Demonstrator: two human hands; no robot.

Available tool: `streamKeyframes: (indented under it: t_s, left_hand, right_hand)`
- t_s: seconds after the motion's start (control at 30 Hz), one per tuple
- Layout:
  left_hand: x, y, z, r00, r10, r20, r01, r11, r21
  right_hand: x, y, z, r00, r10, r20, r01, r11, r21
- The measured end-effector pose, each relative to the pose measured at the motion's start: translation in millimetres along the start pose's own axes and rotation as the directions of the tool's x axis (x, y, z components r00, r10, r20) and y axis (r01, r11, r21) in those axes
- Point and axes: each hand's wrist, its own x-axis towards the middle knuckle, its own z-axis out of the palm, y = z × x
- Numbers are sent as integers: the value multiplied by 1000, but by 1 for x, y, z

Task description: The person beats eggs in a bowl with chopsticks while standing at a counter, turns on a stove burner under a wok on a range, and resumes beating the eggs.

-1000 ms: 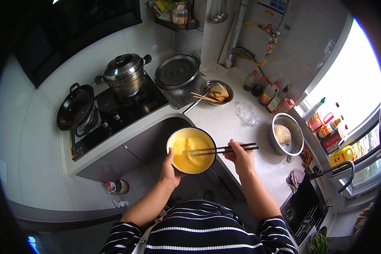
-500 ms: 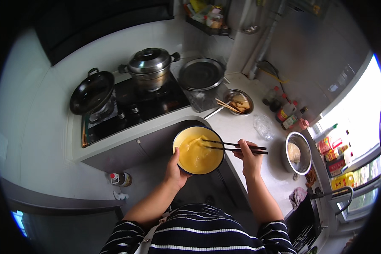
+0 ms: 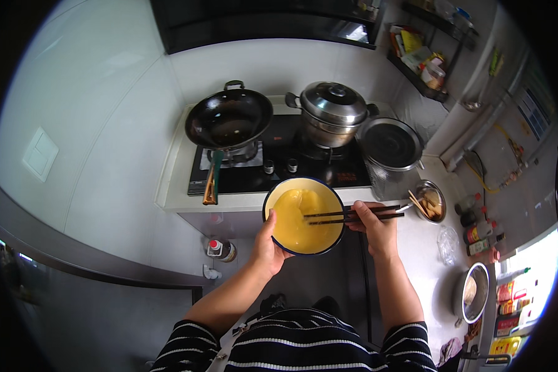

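Daylight comes from the window at my lower right, burnt to plain white, blue fringe at the rim. Bench pale and well lit on that side; floor below me dim. Glints on the wok and the pot lid; bright reflection in the black hood. Black ring closes round my view, wall lines bending near it. My chopsticks slightly soft at the tips.
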Motion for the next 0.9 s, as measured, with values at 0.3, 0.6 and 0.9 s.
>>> streamKeyframes:
  t_s: [0.3, 0.6, 0.9]
  left_hand:
    - [27, 82, -30, 973, 212, -95, -220, 972, -86]
    - [79, 127, -32, 893, 373, -252, -410, 904, -117]
    - [116, 145, -38, 876, 455, -159, -482, 823, -301]
  right_hand:
    - [93, -9, 107, 953, -238, 189, 225, 971, 84]
    - [159, -5, 185, 646, -528, 552, 542, 826, 156]
    - [142, 2, 239, 17, -668, 744, 961, 217, 172]
